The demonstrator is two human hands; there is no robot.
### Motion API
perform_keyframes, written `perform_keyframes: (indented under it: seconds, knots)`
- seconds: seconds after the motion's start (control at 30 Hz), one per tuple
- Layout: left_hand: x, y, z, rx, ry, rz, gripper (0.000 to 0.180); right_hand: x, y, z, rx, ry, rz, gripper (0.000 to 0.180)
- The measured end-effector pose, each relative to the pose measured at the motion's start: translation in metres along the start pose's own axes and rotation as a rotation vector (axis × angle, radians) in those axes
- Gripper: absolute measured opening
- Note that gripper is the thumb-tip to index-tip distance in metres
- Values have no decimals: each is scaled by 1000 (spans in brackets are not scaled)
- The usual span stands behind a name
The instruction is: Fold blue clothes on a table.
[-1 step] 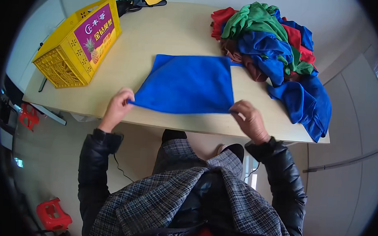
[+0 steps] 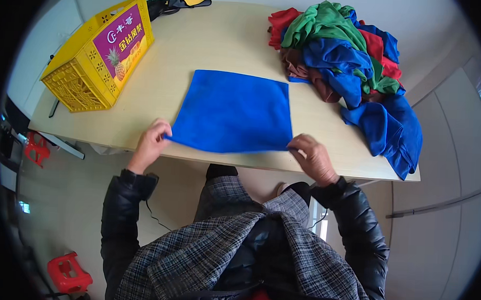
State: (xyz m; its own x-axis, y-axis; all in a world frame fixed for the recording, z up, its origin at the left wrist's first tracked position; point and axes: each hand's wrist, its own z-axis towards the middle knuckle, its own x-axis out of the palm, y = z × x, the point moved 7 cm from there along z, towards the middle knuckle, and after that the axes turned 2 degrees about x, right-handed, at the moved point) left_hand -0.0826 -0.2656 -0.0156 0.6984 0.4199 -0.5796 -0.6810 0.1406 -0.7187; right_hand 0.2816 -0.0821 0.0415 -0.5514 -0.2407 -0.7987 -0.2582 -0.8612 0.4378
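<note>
A blue cloth is spread nearly flat near the front edge of the table. Its near-left corner is pinched between the thumb and fingers of my left hand. My right hand grips the near-right corner the same way. Between them the near edge hangs in a slight sag, while the far edge lies on the tabletop.
At the back right sits a heap of crumpled green, blue, red and brown cloths, with one blue cloth trailing to the front edge. A yellow plastic crate stands at the left, a black strap behind it. Red stools are on the floor.
Both hands have drawn the cloth slightly toward me and to the left. It lies flatter and squarer, its far-left corner now smoothed out.
</note>
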Motion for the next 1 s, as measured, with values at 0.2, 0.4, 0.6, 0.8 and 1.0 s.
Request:
perform_keyframes:
  seconds: [0.2, 0.4, 0.6, 0.8, 1.0]
  knots:
    - [0, -9, -30, -176, 88, -7, 19, 32, -5, -21, 42, 197, 32, 11]
    - [-5, -27, -16, -152, 427, 20, 14, 38, -3, -18, 181, 546, 290, 15]
    - [9, -18, 75, 144, 293, 90, 30, 54, -62, 65, 212, 397, 92, 34]
    - [107, 32, 153, 154, 357, 597, 62, 121, -118, 115, 452, 447, -407, 76]
    - [118, 67, 152, -16, 400, 713, 70, 129, -144, 107, 436, 454, -549, 87]
